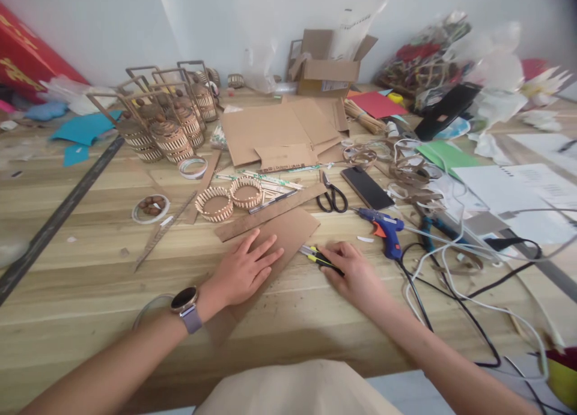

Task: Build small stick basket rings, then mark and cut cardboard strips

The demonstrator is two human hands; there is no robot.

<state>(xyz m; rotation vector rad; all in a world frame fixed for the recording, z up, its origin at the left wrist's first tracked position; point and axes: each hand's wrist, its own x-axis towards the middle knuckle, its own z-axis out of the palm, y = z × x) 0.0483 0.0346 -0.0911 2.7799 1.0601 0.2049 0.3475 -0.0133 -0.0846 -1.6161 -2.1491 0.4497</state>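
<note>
My left hand lies flat with fingers spread on a piece of brown cardboard, pressing it to the table. In my right hand is a black and yellow utility knife; its tip points left and reaches the cardboard's right edge. Just beyond the sheet lies a long cardboard strip. Black-handled scissors rest past the knife, and a blue glue gun lies to the right of my right hand. Two small slatted rings with cardboard bases stand behind the strip.
Several slatted lanterns with handles stand at the back left. Flat cardboard and an open box lie behind. A phone, tangled cables and papers crowd the right. A ring of nuts sits left.
</note>
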